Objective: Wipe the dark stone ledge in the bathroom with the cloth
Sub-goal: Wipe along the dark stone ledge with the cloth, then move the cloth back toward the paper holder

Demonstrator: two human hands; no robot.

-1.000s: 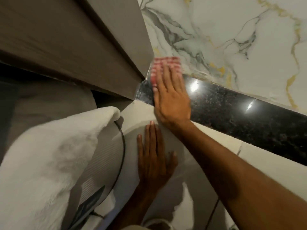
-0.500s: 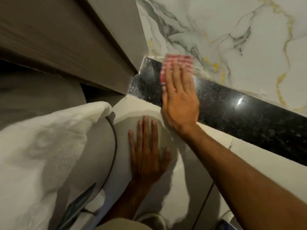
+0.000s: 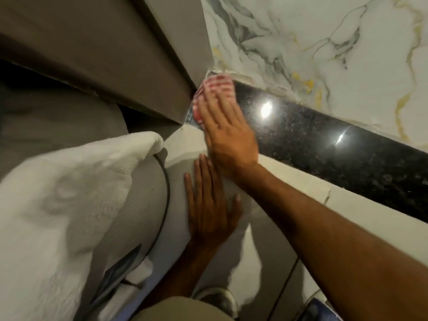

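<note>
At the far left end of the dark stone ledge (image 3: 324, 140) lay the red-checked cloth (image 3: 216, 89), pinned flat under the right hand (image 3: 228, 133), fingers spread, palm pressing rather than clenching. Cloth judged thin, soft, light; best driven by flat palm pressure. Left hand (image 3: 208, 205) rested open on the pale tile below, grasping nothing. Cabinet panel (image 3: 129, 66) and marble wall (image 3: 324, 42) boxed the corner; open ledge ran rightward.
</note>
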